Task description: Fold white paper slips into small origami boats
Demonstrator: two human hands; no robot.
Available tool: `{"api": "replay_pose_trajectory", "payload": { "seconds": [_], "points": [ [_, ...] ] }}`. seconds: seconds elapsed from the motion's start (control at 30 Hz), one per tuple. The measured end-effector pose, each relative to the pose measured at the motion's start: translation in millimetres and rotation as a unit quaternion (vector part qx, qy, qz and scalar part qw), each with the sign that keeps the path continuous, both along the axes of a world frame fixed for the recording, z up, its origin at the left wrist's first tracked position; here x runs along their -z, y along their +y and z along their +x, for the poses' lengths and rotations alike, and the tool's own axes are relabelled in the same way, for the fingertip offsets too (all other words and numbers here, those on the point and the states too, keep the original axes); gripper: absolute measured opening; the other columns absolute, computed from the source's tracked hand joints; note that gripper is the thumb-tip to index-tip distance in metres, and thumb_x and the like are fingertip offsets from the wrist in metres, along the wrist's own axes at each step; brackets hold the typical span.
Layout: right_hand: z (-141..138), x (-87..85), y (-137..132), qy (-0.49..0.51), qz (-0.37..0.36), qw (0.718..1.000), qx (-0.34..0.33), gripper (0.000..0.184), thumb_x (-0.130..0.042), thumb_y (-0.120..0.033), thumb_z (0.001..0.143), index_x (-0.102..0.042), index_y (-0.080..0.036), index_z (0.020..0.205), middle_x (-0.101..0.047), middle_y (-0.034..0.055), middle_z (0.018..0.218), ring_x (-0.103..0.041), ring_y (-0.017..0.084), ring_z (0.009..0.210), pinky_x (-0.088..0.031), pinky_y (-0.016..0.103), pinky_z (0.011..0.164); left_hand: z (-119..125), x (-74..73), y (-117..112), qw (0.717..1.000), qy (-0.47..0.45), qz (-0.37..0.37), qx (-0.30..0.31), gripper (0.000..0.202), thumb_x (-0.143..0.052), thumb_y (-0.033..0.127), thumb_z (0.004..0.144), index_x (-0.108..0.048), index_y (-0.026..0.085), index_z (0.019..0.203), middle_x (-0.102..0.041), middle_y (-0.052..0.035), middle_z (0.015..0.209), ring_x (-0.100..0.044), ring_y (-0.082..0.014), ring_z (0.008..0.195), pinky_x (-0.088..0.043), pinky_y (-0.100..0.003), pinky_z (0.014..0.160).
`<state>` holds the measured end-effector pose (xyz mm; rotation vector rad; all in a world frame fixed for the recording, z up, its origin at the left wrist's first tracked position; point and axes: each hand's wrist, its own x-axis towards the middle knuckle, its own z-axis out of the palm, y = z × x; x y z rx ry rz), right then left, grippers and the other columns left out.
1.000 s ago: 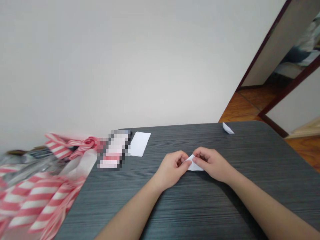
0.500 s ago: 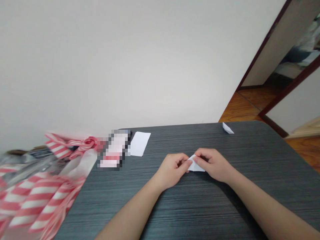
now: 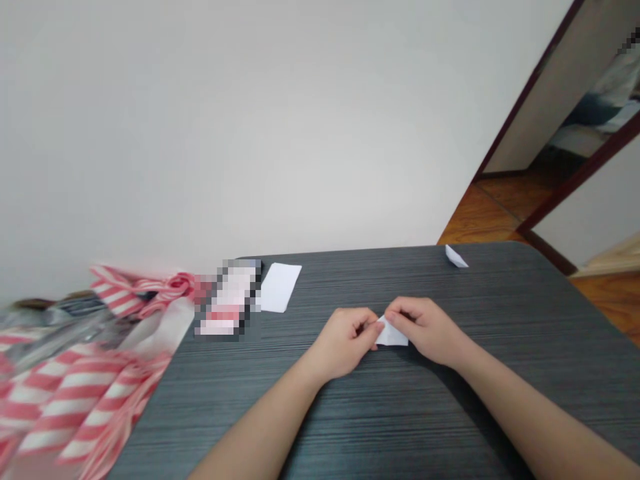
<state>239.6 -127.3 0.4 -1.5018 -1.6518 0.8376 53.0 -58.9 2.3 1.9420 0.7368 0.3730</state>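
Note:
Near the middle of the dark grey wood-grain table [image 3: 400, 417], my left hand [image 3: 345, 343] and my right hand [image 3: 425, 331] meet over a small folded piece of white paper [image 3: 393, 335]. Fingers of both hands pinch it from either side, just above the tabletop. Its upper part is hidden by my fingers. A small folded white paper piece [image 3: 456, 257] lies by the far edge, well beyond my right hand. A flat rectangular white paper sheet [image 3: 279, 287] lies at the far left of the table.
A pixelated pink and white item [image 3: 229, 299] lies beside the white sheet. A red-and-white striped bag [image 3: 85, 383] is heaped at the table's left edge. Behind the table rise a white wall [image 3: 250, 133] and, to the right, a doorway [image 3: 505, 200] with wooden flooring.
The folded paper has shifted slightly right and toward me between my fingers. Both hands have moved a little with it. The other papers have not moved.

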Motion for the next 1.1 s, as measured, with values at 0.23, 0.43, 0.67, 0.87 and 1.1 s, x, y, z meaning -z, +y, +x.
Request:
{"api": "replay_pose_trajectory", "payload": {
  "seconds": [0.23, 0.43, 0.67, 0.87, 1.1],
  "points": [
    [0.7, -1.5, -0.1, -0.003, 0.000, 1.000, 0.001, 0.024, -0.052, -0.025, 0.093, -0.063, -0.018, 0.073, -0.063, -0.0002, 0.067, -0.056, 0.015, 0.064, -0.041, 0.024, 0.060, -1.2, -1.7, 0.6, 1.000, -0.006, 0.002, 0.005, 0.035, -0.049, 0.033, 0.094, -0.060, 0.016, 0.064, -0.057, 0.0026, 0.057, -0.045, -0.0097, 0.052, -0.032, -0.021, 0.052],
    [0.8, 3.0, 0.2, 0.030, -0.035, 0.999, 0.012, 0.021, -0.055, -0.030, 0.092, -0.064, -0.017, 0.078, -0.063, 0.0000, 0.070, -0.056, 0.015, 0.065, -0.043, 0.025, 0.062, -2.1, -2.3, 2.1, 0.999, -0.002, 0.021, -0.025, 0.037, -0.050, 0.032, 0.093, -0.059, 0.016, 0.061, -0.058, 0.0024, 0.055, -0.049, -0.0103, 0.053, -0.034, -0.022, 0.056],
    [1.5, 1.5, -1.2, 0.009, -0.066, 0.998, -0.012, 0.028, -0.055, -0.029, 0.092, -0.060, -0.017, 0.067, -0.062, -0.0015, 0.061, -0.053, 0.013, 0.057, -0.039, 0.023, 0.056, -1.5, 0.6, 2.1, 1.000, -0.009, 0.014, -0.025, 0.038, -0.049, 0.034, 0.094, -0.060, 0.016, 0.062, -0.063, 0.0011, 0.058, -0.050, -0.0106, 0.054, -0.034, -0.022, 0.055],
    [0.6, -0.5, -0.3, 0.037, -0.088, 0.995, -0.015, 0.026, -0.057, -0.028, 0.090, -0.063, -0.016, 0.068, -0.065, 0.0004, 0.061, -0.057, 0.014, 0.056, -0.042, 0.023, 0.055, -1.5, -0.7, 1.9, 0.999, -0.018, 0.007, -0.039, 0.036, -0.050, 0.033, 0.094, -0.060, 0.017, 0.063, -0.062, 0.0016, 0.058, -0.050, -0.0106, 0.054, -0.036, -0.021, 0.056],
    [0.0, 0.2, -1.9, 0.076, -0.119, 0.989, -0.035, 0.019, -0.058, -0.025, 0.089, -0.068, -0.016, 0.076, -0.068, 0.0017, 0.065, -0.060, 0.014, 0.056, -0.046, 0.023, 0.054, -1.4, 0.6, 1.8, 0.999, -0.024, -0.005, -0.034, 0.035, -0.049, 0.034, 0.094, -0.060, 0.017, 0.065, -0.064, 0.0010, 0.060, -0.050, -0.0112, 0.056, -0.037, -0.022, 0.057]
  ]
}}
